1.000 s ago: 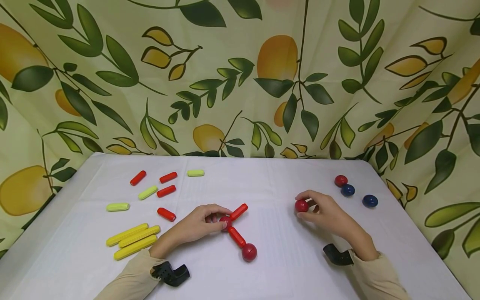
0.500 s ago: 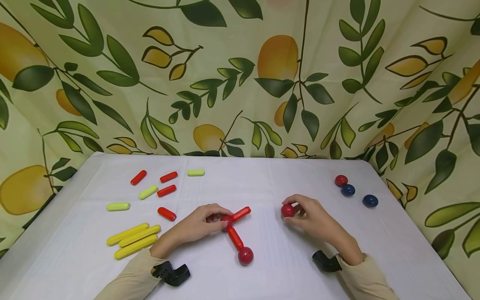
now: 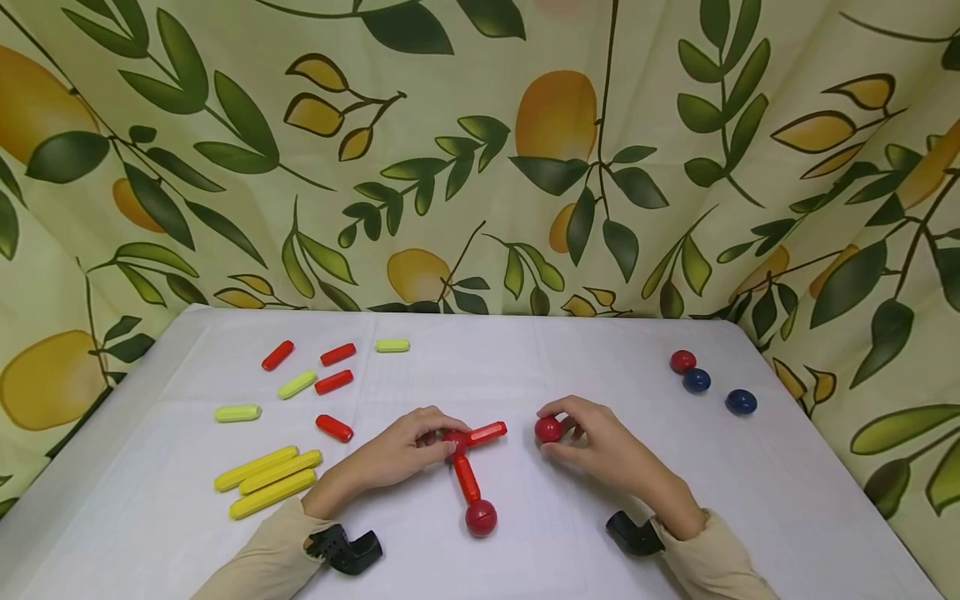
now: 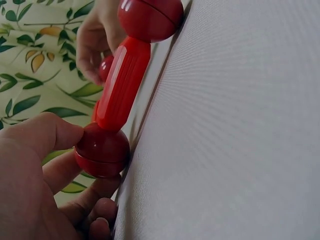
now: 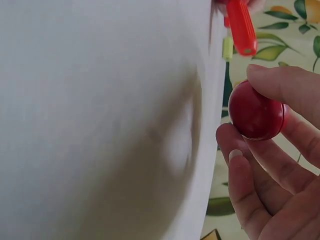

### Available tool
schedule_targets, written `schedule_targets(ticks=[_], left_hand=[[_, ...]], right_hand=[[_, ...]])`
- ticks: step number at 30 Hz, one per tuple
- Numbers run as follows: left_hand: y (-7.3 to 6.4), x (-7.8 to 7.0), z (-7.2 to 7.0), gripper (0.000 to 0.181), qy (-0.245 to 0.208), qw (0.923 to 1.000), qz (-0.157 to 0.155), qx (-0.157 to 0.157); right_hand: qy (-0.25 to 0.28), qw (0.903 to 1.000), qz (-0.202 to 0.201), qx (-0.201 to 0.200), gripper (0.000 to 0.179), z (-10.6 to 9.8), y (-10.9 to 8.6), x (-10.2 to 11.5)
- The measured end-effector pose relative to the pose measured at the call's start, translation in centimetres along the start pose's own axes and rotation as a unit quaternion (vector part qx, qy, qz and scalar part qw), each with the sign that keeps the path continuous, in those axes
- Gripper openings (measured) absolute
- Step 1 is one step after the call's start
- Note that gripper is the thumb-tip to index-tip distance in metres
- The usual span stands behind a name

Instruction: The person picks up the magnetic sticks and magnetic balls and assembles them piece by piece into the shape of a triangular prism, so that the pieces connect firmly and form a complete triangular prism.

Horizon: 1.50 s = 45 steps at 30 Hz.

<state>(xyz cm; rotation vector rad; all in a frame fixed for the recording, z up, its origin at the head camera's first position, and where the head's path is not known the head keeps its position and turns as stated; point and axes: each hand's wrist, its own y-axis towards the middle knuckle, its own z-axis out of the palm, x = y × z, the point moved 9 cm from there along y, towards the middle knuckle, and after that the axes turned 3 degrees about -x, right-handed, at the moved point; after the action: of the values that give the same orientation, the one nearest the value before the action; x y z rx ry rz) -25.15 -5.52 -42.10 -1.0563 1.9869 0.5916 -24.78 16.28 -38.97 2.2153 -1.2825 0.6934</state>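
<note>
At lower centre, a red end ball [image 3: 481,517] joins a rod [image 3: 467,479] to the hub ball [image 3: 454,444] you pinch in your left hand [image 3: 401,450]. Right of centre, your right hand [image 3: 603,442] closes thumb and fingers on a loose red ball [image 3: 548,429]; beyond, blue balls [image 3: 697,381] lie.

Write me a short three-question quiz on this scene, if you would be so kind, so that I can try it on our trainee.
1. Multiple choice: what does the right hand hold?
A) a blue ball
B) a red ball
C) a yellow-green rod

2. True or false: the left hand pinches a red joint ball at which two red rods meet.

3. Count: how many long yellow rods lie on the table?

Key: 1. B; 2. True; 3. Three
</note>
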Motion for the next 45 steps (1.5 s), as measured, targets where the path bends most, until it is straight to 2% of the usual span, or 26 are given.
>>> schedule_targets(ticks=[10, 19, 26, 31, 37, 45], left_hand=[[0.0, 0.1, 0.0, 0.029, 0.012, 0.9999, 0.001, 0.006], [0.0, 0.2, 0.3, 0.034, 0.02, 0.9997, 0.002, 0.015], [0.0, 0.2, -0.3, 0.034, 0.001, 0.9999, -0.001, -0.013], [0.1, 0.3, -0.6, 0.033, 0.004, 0.9996, -0.007, -0.026], [0.0, -0.1, -1.7, 0.032, 0.02, 0.9995, -0.008, -0.023], [-0.5, -0.2, -3.7, 0.028, 0.038, 0.9989, -0.026, -0.008]], right_hand=[[0.012, 0.9996, -0.009, 0.023, 0.036, 1.8, 1.2, 1.3], [0.014, 0.9991, -0.012, 0.039, 0.037, 2.6, 1.2, 1.7], [0.001, 0.9974, 0.007, 0.072, 0.034, 2.9, 1.0, 1.5], [-0.001, 0.9964, 0.009, 0.085, 0.032, 3.0, 0.9, 1.4], [0.005, 0.9963, 0.022, 0.083, 0.033, 2.7, 0.9, 1.0], [0.012, 0.9966, 0.026, 0.077, 0.03, 2.4, 0.9, 0.3]])
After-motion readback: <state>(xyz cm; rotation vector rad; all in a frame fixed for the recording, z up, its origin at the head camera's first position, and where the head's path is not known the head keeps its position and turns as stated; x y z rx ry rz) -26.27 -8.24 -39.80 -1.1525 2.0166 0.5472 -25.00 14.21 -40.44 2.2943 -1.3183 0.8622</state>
